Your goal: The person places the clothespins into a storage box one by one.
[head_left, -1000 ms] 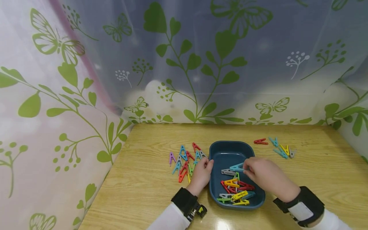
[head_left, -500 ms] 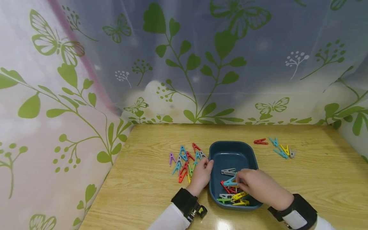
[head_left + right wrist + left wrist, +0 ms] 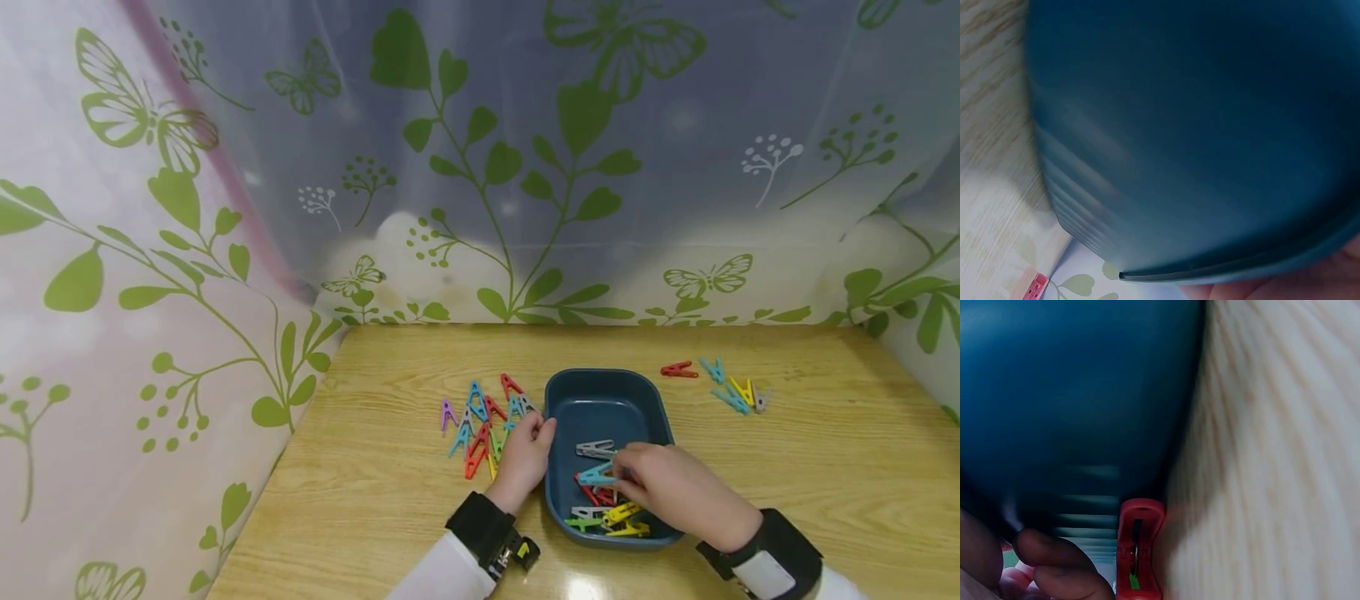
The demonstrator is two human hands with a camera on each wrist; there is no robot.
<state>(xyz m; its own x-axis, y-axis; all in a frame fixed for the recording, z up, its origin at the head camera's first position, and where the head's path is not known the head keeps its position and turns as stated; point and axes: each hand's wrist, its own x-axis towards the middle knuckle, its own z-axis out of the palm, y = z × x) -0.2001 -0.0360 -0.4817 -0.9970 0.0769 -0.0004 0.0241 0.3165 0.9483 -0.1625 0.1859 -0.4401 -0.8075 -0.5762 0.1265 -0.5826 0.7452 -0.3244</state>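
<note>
A dark blue tray [image 3: 600, 398] sits on the wooden table [image 3: 825, 467], with several coloured clothespins [image 3: 611, 510] in its near half and a grey one [image 3: 596, 448] in the middle. My right hand [image 3: 663, 487] reaches into the tray and pinches a teal clothespin [image 3: 596, 475] just above the others. My left hand [image 3: 527, 457] holds the tray's left rim, fingers curled against the wall. In the left wrist view my fingertips [image 3: 1060, 569] press the tray wall [image 3: 1079, 394] beside a red clothespin [image 3: 1138, 550]. The right wrist view is filled by the tray [image 3: 1197, 125].
A loose pile of clothespins [image 3: 483, 421] lies on the table just left of the tray, partly under my left hand. A smaller group [image 3: 720, 382] lies to the back right. Leaf-print curtains [image 3: 480, 167] close off the back and the left side.
My right hand has carried the teal clothespin from the tray's middle toward me and lower, onto the heap of pegs. The left hand has stayed on the rim.
</note>
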